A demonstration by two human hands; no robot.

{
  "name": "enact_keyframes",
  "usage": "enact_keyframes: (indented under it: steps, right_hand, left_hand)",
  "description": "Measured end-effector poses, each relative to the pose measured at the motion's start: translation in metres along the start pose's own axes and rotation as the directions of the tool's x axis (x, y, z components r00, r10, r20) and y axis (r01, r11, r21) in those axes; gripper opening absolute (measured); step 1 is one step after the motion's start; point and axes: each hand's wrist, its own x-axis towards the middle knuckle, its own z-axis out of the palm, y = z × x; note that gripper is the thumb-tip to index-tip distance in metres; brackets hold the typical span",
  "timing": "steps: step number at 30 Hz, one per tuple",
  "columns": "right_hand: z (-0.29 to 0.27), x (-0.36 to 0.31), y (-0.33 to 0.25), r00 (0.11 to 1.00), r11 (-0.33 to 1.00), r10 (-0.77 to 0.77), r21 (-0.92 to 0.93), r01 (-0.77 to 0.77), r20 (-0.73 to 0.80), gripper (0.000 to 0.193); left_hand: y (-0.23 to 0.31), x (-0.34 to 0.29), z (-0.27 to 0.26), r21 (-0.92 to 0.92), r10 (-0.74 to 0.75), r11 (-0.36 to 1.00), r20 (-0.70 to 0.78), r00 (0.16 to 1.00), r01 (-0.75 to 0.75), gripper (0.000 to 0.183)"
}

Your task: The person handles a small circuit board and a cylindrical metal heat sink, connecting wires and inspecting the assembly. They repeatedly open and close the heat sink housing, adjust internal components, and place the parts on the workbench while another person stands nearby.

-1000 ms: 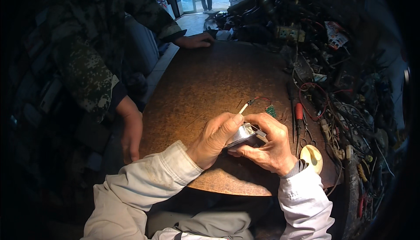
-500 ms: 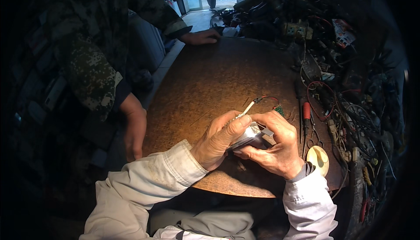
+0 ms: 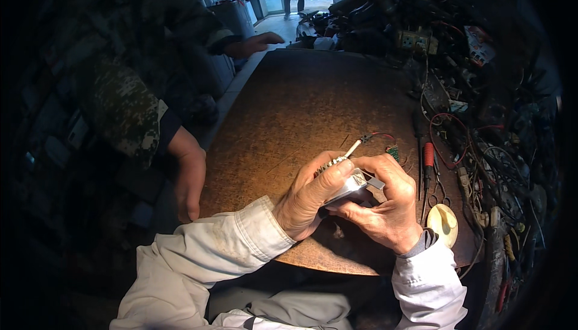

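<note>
My left hand [image 3: 310,203] is closed around a small silvery, box-like device [image 3: 352,186], its thumb lying along the top. From the far side my right hand [image 3: 390,206] curls its fingers about the same device, near a flat grey tab [image 3: 376,182] that sticks out. The underside is covered by my fingers, and I cannot make out the device's exact kind. Just beyond the hands, a white sleeved lead [image 3: 353,148] slants up to a small dark connector. A red wire runs from there to a little green circuit board [image 3: 393,152] by my right fingers.
The worn brown table [image 3: 289,107] lies under my hands. Along its right side are a red-handled screwdriver [image 3: 428,155], scissors [image 3: 444,200], a cream oval dish [image 3: 442,224] and heaped cables [image 3: 506,173]. At left, a person in camouflage has one hand [image 3: 189,179] beside the table edge.
The view has shifted slightly, and the device is tilted a little differently in my hands. The other person's far hand has lifted off the table corner.
</note>
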Motion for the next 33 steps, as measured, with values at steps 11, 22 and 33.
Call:
enact_keyframes:
  steps: [11, 22, 33]
  right_hand:
    - [-0.003, 0.000, -0.002, 0.999, 0.999, 0.037, 0.008, -0.037, 0.026, 0.056]
    - [-0.009, -0.002, -0.004, 0.981, 0.962, 0.187, 0.190, -0.195, 0.060, 0.050]
    - [-0.012, -0.002, 0.007, 0.958, 0.941, 0.278, 0.180, -0.286, 0.071, 0.049]
  left_hand:
    - [-0.006, 0.001, -0.011, -0.012, -0.013, 1.000, 0.094, 0.996, 0.014, 0.050]
    - [-0.001, 0.003, -0.007, -0.028, -0.002, 1.000, 0.119, 0.993, 0.005, 0.055]
    - [-0.003, 0.008, -0.008, -0.058, 0.013, 0.998, 0.133, 0.991, -0.005, 0.066]
